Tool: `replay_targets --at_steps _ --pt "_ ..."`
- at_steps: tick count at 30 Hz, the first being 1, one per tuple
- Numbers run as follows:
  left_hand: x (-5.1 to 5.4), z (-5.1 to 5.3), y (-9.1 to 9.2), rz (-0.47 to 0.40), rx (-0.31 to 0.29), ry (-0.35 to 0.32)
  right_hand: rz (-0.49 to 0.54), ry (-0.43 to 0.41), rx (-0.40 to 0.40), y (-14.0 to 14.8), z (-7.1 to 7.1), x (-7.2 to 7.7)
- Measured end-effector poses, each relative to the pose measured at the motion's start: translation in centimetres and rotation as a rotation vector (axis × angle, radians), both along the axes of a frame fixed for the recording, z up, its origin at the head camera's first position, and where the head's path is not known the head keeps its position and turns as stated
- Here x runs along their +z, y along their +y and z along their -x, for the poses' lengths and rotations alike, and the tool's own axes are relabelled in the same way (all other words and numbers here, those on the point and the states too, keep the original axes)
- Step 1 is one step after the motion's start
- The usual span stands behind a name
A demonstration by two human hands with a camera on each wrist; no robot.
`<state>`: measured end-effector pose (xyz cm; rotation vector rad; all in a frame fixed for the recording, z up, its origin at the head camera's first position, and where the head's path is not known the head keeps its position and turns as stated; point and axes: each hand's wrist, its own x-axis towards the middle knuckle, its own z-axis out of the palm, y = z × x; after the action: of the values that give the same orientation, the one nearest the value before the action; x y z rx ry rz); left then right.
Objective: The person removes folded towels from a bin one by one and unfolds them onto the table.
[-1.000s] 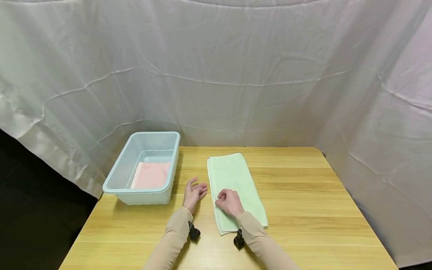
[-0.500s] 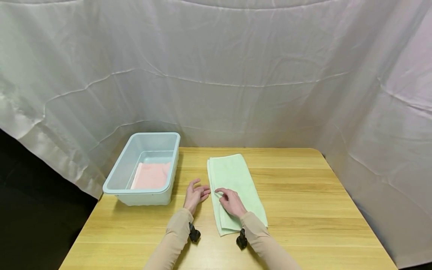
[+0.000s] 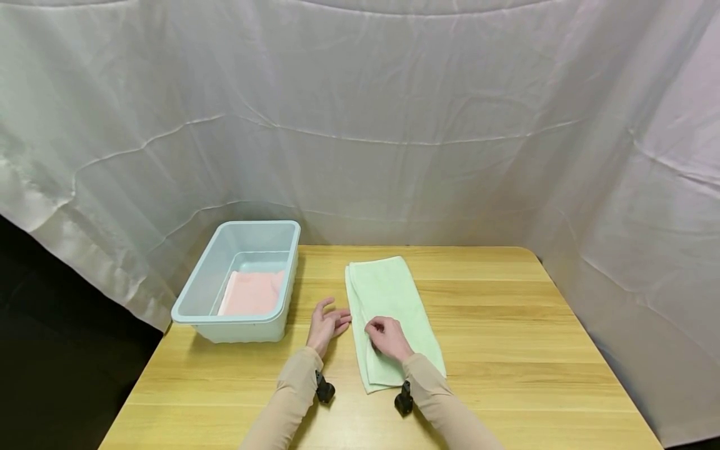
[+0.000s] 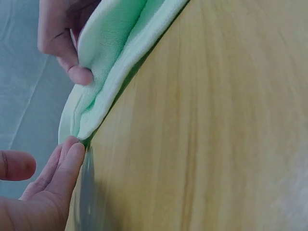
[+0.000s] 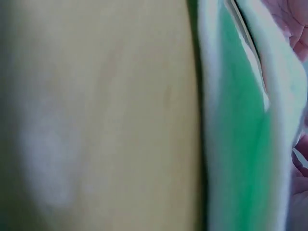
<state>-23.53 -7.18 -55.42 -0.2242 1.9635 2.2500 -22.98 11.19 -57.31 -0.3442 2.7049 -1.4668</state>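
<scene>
A light green towel (image 3: 396, 294), folded into a long strip, lies on the table in the head view. My right hand (image 3: 389, 337) is over its near half, and in the left wrist view its thumb and fingers pinch the raised edge of the upper layer. Beside the towel's left edge, my left hand (image 3: 325, 326) has its fingers extended. Those fingertips (image 4: 72, 149) touch the lower layer's edge in the left wrist view, thumb apart. The right wrist view shows parted layers of the towel (image 5: 245, 134), with part of a hand (image 5: 293, 19) behind them.
A pale blue plastic bin (image 3: 236, 319) stands left of my left hand, with a folded pink cloth (image 3: 253, 292) inside. The wooden table (image 3: 506, 337) extends to the right. A grey curtain (image 3: 360, 175) hangs behind and along the sides.
My left hand has shifted slightly right to the towel's edge. My right hand has moved a little right, its index finger extending, then curling into a pinch on the upper layer.
</scene>
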Motion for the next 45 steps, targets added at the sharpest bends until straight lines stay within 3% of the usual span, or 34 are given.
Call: replay_targets --at_steps 7,18,25,29,34,37,42,45 --pt "-0.2 0.1 0.4 -0.021 -0.015 -0.005 0.090 -0.070 -0.079 0.0 -0.1 0.5" --pt "-0.4 0.1 1.4 -0.054 -0.170 -0.015 0.052 -0.043 -0.243 0.7 0.1 1.6" --pt "0.1 0.2 1.4 -0.025 -0.255 -0.014 0.119 -0.108 -0.312 2.6 0.3 2.4" --pt "0.6 0.2 1.2 0.017 -0.275 -0.015 0.171 -0.138 -0.343 5.5 0.5 3.1" --pt "0.9 0.4 1.0 0.034 -0.284 -0.023 0.203 -0.172 -0.401 11.1 1.1 3.5" --pt "0.9 0.5 0.9 0.039 -0.292 -0.016 0.178 -0.196 -0.441 14.6 1.0 3.4" --pt "0.8 0.6 0.8 0.038 -0.285 -0.025 0.092 -0.273 -0.525 19.7 -0.3 2.8" --pt "0.8 0.6 0.7 0.048 -0.287 -0.025 0.016 -0.266 -0.564 22.2 -1.0 2.3"
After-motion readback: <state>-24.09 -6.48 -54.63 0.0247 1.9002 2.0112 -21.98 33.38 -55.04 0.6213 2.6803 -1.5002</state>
